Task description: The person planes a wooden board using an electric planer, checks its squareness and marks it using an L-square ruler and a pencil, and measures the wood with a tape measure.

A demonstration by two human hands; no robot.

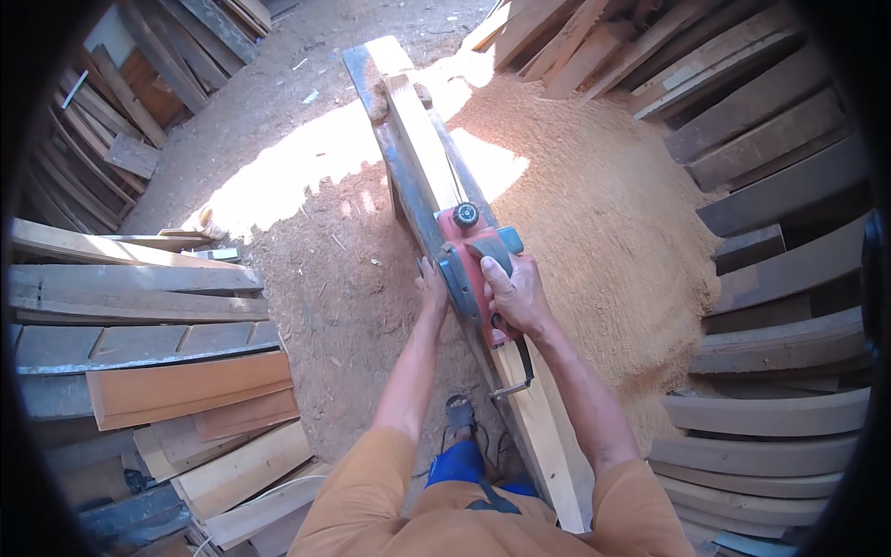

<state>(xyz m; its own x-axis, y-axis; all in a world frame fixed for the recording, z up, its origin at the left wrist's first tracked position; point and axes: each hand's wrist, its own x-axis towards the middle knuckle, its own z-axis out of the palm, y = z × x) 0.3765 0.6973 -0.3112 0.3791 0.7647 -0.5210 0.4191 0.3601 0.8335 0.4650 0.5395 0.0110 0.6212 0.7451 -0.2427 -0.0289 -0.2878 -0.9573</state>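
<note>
"Planks [190, 390] crowd the left side. Next?"

"Left hand [432, 290], arm stretched forward, fingers close beside the planer [457, 271]; I can't tell whether they grip anything."

"How would that planer handle?"

"It sits on the timber [418, 130] along the bench [399, 172]. Probably heavy and rigid; best held by its top handle [489, 249]."

"And the right hand [518, 292]?"

"Wrapped round that handle, thumb uppermost, forearm slanting inward. Shavings [603, 204] spread beyond, rightward."
</note>
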